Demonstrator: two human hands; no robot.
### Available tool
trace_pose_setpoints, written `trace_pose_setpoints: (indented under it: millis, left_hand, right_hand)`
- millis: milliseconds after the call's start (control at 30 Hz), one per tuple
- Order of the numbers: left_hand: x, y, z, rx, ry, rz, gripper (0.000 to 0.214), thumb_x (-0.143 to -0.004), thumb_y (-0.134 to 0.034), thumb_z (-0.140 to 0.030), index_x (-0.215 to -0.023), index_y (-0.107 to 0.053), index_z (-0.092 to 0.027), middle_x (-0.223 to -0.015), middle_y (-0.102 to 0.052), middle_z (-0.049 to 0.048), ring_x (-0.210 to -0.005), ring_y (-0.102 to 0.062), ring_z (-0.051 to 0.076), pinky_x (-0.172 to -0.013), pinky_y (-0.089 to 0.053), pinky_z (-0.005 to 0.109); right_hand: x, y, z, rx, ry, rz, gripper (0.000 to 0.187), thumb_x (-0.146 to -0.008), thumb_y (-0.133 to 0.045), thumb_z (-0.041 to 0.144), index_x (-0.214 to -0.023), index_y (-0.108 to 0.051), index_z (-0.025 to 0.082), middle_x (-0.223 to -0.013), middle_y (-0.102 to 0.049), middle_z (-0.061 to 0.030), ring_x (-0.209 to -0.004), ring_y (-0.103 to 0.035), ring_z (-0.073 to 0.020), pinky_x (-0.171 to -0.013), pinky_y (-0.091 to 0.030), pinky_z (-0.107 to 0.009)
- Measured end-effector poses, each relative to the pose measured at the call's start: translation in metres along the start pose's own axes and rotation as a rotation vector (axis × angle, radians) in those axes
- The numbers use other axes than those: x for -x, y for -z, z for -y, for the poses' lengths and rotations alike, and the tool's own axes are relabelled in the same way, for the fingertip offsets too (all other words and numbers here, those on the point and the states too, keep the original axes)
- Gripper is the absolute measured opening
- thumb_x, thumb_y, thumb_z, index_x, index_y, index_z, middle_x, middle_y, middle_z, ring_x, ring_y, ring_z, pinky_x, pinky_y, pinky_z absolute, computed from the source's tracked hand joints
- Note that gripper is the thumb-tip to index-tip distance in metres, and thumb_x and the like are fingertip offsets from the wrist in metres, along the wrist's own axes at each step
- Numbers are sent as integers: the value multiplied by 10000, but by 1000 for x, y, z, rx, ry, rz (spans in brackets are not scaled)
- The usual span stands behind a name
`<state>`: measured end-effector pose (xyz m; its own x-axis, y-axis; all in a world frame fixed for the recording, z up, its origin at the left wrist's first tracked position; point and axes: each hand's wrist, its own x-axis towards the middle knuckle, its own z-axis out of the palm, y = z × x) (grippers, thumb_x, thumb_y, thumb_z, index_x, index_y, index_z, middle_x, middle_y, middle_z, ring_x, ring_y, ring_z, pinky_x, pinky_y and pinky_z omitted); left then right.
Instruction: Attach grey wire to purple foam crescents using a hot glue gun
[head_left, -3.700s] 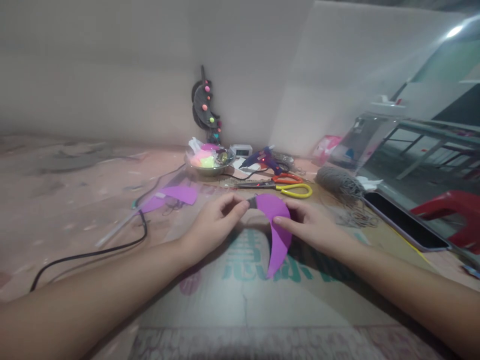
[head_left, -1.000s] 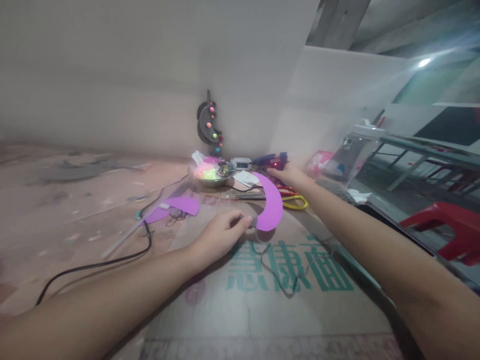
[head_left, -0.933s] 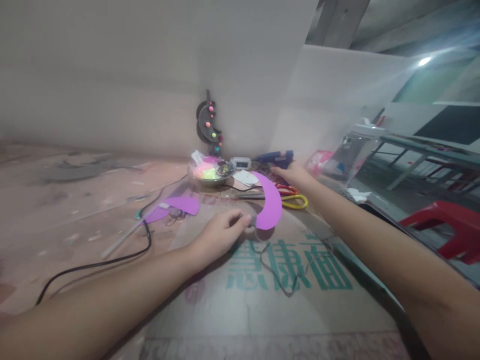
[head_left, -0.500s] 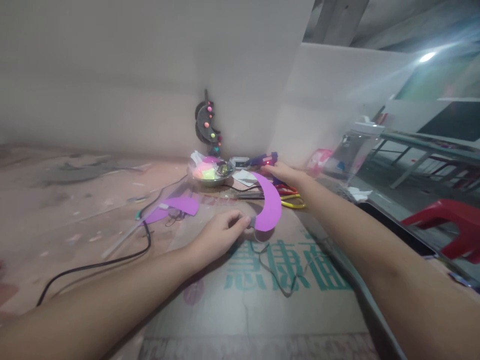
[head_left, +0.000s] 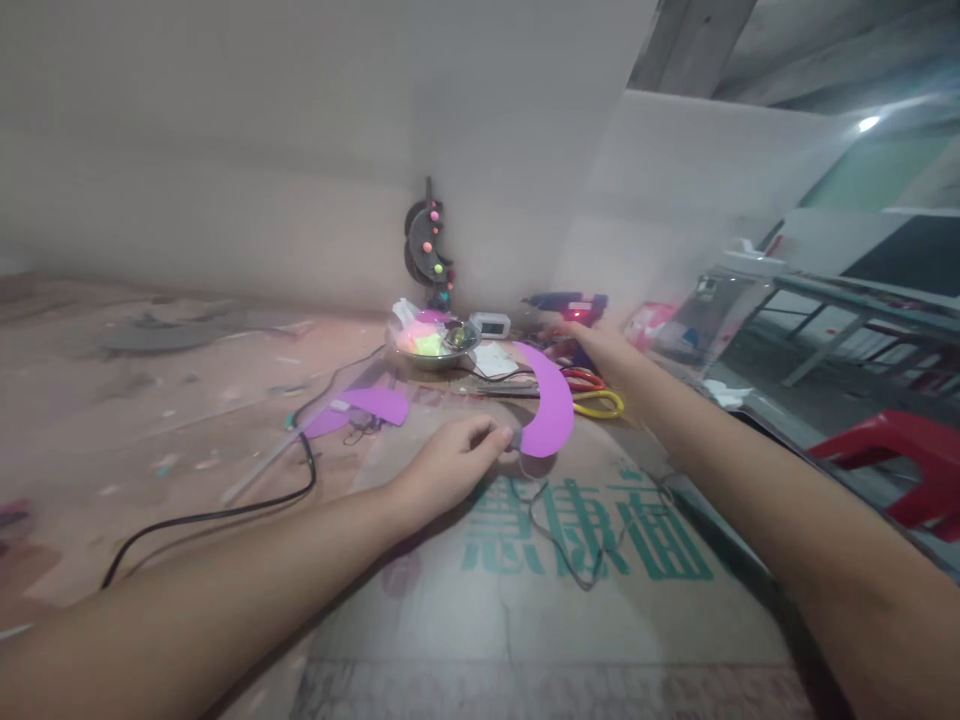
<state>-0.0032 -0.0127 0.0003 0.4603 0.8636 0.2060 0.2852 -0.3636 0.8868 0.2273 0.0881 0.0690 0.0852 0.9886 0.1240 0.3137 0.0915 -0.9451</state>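
My left hand point(head_left: 457, 460) pinches the lower end of a purple crescent-shaped cutout point(head_left: 553, 410) at a small grey tab. The crescent stands up above the cardboard, its curve bulging to the right. At the back, my right hand point(head_left: 589, 343) is closed around a dark blue glue gun point(head_left: 589, 308), whose red light glows and whose nozzle points left. Part of its handle is hidden by my fingers. Just below that hand are red and yellow looped handles point(head_left: 600, 403). A thin grey cord point(head_left: 559, 560) lies on the printed cardboard point(head_left: 420, 630) beneath the crescent.
A bowl point(head_left: 435, 355) of colourful bits stands behind my left hand, beside a small white device with a display point(head_left: 491, 325). A dark crescent ornament with pompoms point(head_left: 427, 245) leans on the wall. Purple pieces point(head_left: 379, 404) and a black cable point(head_left: 217, 515) lie left. A red stool point(head_left: 900, 465) stands right.
My right hand has lifted the glue gun slightly and drawn it to the right. The left hand still pinches the purple crescent in about the same spot. The whole view has shifted a little.
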Motion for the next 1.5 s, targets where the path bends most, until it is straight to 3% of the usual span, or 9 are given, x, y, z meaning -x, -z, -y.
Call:
trace_pose_setpoints:
  millis: [167,300,500,667,867,1000,1500]
  left_hand:
    - [-1,1,2,28,-31,-55,333,-940,-397,-392,-689,-451,-180,-656,-460,-26,-631,-434,125,-572,-326,235]
    - [-1,1,3,17,12,-68,335,-935,-402,-405,-694,-468,-182,-624,-458,-26,-613,-439,131,-558,-326,236]
    - [-1,1,3,17,24,-85,338,-929,-413,-409,-681,-461,-184,-599,-444,-31,-578,-429,126,-535,-321,234]
    - [-1,2,0,4,48,-77,328,-920,-423,-402,-673,-440,-187,-591,-416,-36,-557,-391,118,-510,-297,227]
    - [0,2,-1,-13,56,-59,339,-921,-425,-399,-659,-413,-184,-601,-409,-39,-563,-392,110,-511,-291,224]
    - [0,2,-3,-24,52,-62,323,-917,-422,-384,-666,-432,-181,-612,-431,-36,-579,-407,114,-527,-305,225]
    - [0,3,-1,-26,16,-34,324,-910,-417,-412,-700,-490,-177,-649,-515,-24,-618,-468,129,-589,-353,239]
  right_hand:
    - [46,34,-4,-112,210,-26,129,-796,-652,262,-904,-628,195,-908,-736,-40,-676,-668,-133,-645,-555,-242]
    - [97,47,-14,-21,279,11,175,-807,-675,344,-916,-690,208,-932,-746,-48,-864,-695,-187,-816,-555,-298]
    - [149,36,-29,221,151,183,252,-800,-653,438,-885,-753,223,-940,-766,-65,-887,-715,-253,-840,-570,-385]
    - [153,27,-40,311,122,129,234,-738,-681,436,-850,-773,253,-875,-774,-42,-887,-720,-286,-819,-592,-402]
    - [157,22,-38,456,113,44,223,-710,-656,474,-733,-712,259,-764,-761,-33,-749,-728,-277,-699,-612,-387]
    - [158,19,-33,525,178,82,187,-711,-625,455,-715,-675,275,-692,-735,-21,-688,-715,-260,-643,-603,-359]
    - [156,20,-41,640,190,48,240,-718,-614,504,-741,-709,285,-825,-762,-37,-852,-717,-298,-822,-590,-418]
